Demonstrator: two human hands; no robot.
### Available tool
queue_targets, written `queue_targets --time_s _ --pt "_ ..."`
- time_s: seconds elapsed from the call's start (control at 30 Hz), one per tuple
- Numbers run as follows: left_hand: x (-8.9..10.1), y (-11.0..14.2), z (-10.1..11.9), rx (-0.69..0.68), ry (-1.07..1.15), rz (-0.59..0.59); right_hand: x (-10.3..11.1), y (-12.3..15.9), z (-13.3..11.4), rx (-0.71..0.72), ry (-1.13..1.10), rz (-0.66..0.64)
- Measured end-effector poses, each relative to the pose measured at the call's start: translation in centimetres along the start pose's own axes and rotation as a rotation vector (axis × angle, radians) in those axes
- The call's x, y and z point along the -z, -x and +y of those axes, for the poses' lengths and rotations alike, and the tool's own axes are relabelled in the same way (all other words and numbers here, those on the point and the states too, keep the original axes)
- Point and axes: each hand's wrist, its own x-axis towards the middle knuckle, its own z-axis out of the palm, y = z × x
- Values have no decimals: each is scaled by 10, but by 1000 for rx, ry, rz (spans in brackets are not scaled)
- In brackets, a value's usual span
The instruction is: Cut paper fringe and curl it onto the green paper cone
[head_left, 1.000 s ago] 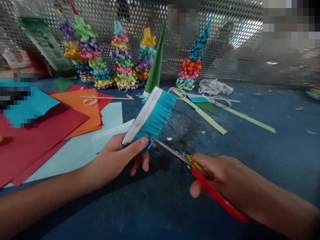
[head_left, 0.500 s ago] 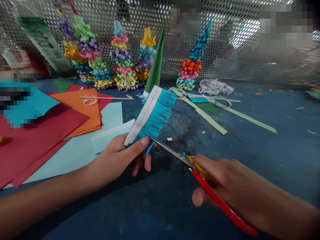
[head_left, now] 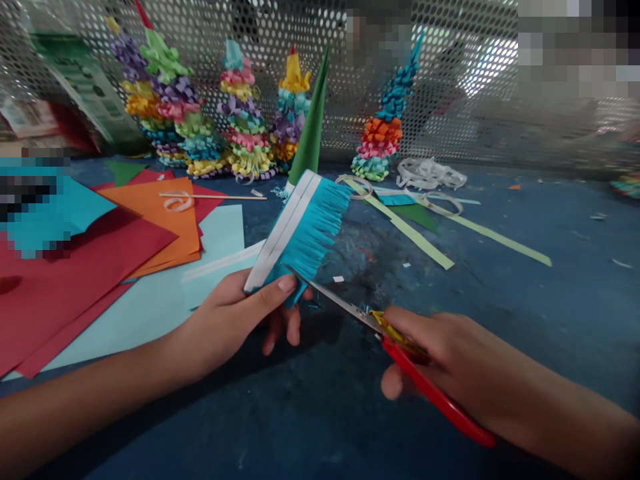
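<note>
Between the thumb and fingers of my left hand (head_left: 255, 307) is a blue paper strip (head_left: 305, 227), tilted above the table. Its right side is cut into a fine fringe, and white tape with a line along it runs down the left edge. My right hand (head_left: 445, 353) grips scissors (head_left: 430, 387) with red and yellow handles. Their blades reach the uncut lower end of the strip, close to my left thumb, and look nearly closed. Behind the strip stands a green paper cone (head_left: 311, 127) with a pale blue fringe at its base.
Red sheets (head_left: 100, 253), orange sheets (head_left: 170, 220) and a pale blue sheet (head_left: 125, 327) lie at left under a thin stick (head_left: 225, 197). Several fringed cones (head_left: 245, 113) line the perforated metal panel (head_left: 345, 87). Pale green strips (head_left: 410, 230) and curled tape (head_left: 430, 175) lie at right.
The scissor handles have swung slightly closer together in my right hand, with the red loop moving up and left. My left hand keeps its hold on the strip; the view shifts slightly.
</note>
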Motion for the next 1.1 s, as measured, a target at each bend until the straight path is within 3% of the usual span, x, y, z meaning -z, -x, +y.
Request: queue_targets --time_s 0.17,0.43,0.97,1.1 --pt "0 1 -1 -9 22 11 0 4 -2 -64 143 15" --pt "2 0 -2 1 -16 51 0 2 -6 -92 170 25" --pt "-1 -1 0 20 -119 109 -1 -4 6 20 -51 0" --pt "0 0 0 23 -116 101 0 -6 6 -31 -49 23"
